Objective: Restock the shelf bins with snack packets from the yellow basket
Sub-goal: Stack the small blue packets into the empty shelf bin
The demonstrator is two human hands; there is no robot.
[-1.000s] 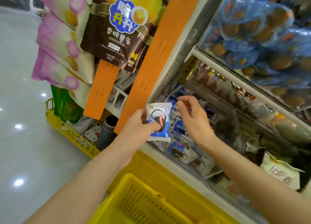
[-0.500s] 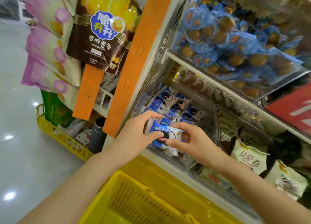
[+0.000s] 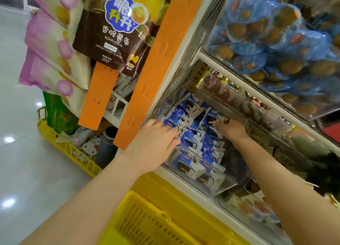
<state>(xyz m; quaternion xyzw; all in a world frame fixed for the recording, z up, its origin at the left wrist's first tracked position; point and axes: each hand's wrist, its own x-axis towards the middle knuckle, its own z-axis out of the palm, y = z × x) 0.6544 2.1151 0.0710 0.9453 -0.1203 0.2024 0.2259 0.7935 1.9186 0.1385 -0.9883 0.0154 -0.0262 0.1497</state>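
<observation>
The clear hard-plastic bin (image 3: 227, 185) has smooth, see-through walls that catch faint glare. Inside it, the blue-and-white film packets (image 3: 189, 139) are glossy and slightly crinkled. The yellow moulded-plastic basket (image 3: 147, 220) at the bottom edge looks matt, its wall slotted. The flat orange hanging strip (image 3: 156, 64) is matt and smooth; whether card or plastic is unclear. The brown potato-stick bag (image 3: 110, 42) is shiny foil-like film. The pale tiled floor (image 3: 18, 162) is polished and mirrors the lights.

shelf (image 3: 232, 80) | clear bin (image 3: 228, 187) on it | blue-white snack packets (image 3: 189, 134) heaped inside
</observation>
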